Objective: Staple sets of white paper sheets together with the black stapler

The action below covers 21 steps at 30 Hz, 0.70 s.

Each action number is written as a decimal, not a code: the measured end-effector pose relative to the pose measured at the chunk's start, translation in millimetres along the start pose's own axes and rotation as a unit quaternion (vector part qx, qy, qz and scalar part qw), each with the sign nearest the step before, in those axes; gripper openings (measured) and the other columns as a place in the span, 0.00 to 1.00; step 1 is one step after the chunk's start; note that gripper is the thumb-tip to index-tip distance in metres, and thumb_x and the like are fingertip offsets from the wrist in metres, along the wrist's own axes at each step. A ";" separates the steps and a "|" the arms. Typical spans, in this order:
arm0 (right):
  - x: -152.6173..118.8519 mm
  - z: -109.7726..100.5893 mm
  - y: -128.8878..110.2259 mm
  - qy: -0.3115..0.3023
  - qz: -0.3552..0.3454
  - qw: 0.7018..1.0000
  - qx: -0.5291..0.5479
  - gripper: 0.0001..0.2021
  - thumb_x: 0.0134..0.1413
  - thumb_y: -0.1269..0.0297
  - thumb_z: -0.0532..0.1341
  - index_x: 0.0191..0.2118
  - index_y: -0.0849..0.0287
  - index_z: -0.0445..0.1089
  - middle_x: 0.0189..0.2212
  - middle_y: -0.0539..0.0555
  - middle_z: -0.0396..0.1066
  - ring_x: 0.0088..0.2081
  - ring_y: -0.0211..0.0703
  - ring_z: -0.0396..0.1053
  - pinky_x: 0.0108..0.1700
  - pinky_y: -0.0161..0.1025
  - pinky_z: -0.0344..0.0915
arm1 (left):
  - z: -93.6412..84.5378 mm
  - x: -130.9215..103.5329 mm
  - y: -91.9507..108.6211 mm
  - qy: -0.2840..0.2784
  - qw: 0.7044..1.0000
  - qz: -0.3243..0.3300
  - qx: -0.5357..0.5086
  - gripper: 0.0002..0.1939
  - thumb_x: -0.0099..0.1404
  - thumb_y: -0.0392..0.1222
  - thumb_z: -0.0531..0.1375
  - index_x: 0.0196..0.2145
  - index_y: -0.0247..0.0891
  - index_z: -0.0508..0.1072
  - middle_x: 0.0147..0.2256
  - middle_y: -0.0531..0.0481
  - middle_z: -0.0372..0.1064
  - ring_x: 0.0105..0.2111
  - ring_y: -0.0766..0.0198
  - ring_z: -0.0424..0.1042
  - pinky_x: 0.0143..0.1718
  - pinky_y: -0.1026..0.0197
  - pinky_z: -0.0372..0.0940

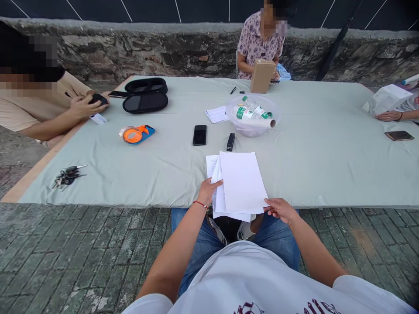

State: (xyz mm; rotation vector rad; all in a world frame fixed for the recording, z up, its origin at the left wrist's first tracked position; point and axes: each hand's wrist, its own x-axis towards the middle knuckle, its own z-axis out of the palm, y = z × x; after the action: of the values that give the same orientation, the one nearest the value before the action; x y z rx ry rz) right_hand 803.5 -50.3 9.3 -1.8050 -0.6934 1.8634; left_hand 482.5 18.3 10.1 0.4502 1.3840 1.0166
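Several white paper sheets (pixel 244 181) lie loosely fanned at the table's near edge, partly overhanging it. The top sheet looks blank; printed lines show on one beneath at the left. My left hand (pixel 208 192), with a red string at the wrist, grips the sheets by their left side, thumb on top. At the lower right corner my right hand (pixel 279 209) pinches the papers between thumb and fingers. Just beyond the sheets lies a black stapler (pixel 231 142), with a black phone (pixel 199 135) to its left.
A plastic bowl (pixel 276 111) holds bottles and a cardboard roll. Orange-blue tape dispenser (pixel 132 135), keys (pixel 68 176) and an open black case (pixel 145 102) lie leftward. People sit left, right and across, near a brown box (pixel 262 76). A phone (pixel 399 136) lies right.
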 end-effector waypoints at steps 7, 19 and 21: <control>8.9 0.1 2.0 -0.036 -0.045 0.994 0.088 0.13 0.43 0.63 0.75 0.27 0.62 0.71 0.20 0.48 0.69 0.15 0.23 0.52 0.12 0.22 0.43 | -0.9 0.6 0.6 -0.044 0.999 0.001 -0.024 0.22 0.53 0.56 0.71 0.37 0.36 0.77 0.37 0.41 0.80 0.38 0.51 0.78 0.41 0.52 0.72; 4.9 -33.8 -69.3 -0.031 0.005 0.903 0.429 0.13 0.54 0.77 0.62 0.28 0.56 0.57 0.13 0.40 0.59 0.09 0.25 0.50 0.06 0.21 0.48 | -8.5 7.3 -2.4 -0.042 0.999 0.009 0.027 0.13 0.57 0.46 0.68 0.36 0.35 0.74 0.30 0.46 0.77 0.32 0.55 0.77 0.37 0.56 0.70; 5.4 -33.4 -78.7 -0.051 -0.015 0.895 0.443 0.14 0.54 0.76 0.63 0.29 0.55 0.57 0.12 0.38 0.57 0.09 0.26 0.52 0.07 0.20 0.51 | -6.8 9.8 -4.9 -0.033 0.999 0.007 0.033 0.10 0.58 0.42 0.65 0.36 0.35 0.74 0.29 0.47 0.76 0.31 0.56 0.77 0.36 0.56 0.70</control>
State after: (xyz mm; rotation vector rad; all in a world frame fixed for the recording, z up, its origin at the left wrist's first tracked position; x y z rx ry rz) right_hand 834.8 15.2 54.7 -1.0871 0.1299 1.8120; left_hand 476.5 21.6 -0.8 0.5377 1.3591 0.9608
